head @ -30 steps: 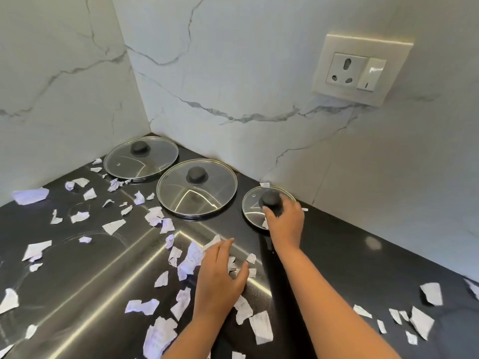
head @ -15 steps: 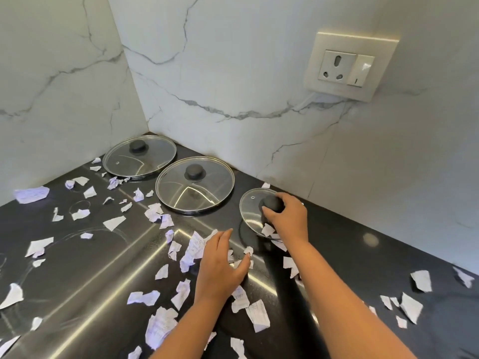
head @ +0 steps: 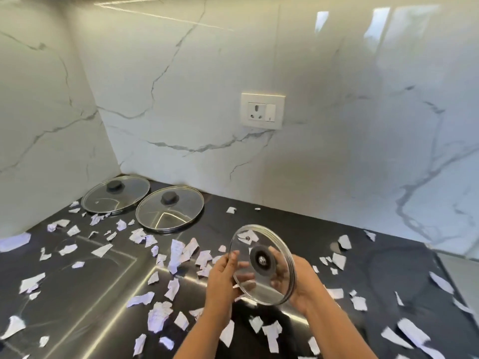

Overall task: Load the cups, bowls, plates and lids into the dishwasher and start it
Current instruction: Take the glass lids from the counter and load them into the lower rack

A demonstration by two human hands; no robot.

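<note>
I hold the small glass lid (head: 261, 265) above the counter (head: 388, 268), right hand (head: 303, 283) curled round its knob, left hand (head: 223, 278) pinching its rim. Two larger lids (head: 169, 208) lie unloaded; no dishwasher in view.

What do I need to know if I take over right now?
The small lid is held tilted above the counter, underside toward the camera.
The left hand pinches its rim; the right hand grips it from behind, near the knob.
The corner lid and the middle lid lie knob-up on the counter among paper scraps.
Done: one lid in hand.
Left: load all three lids and the other dishes, then start the dishwasher, not in view.
</note>
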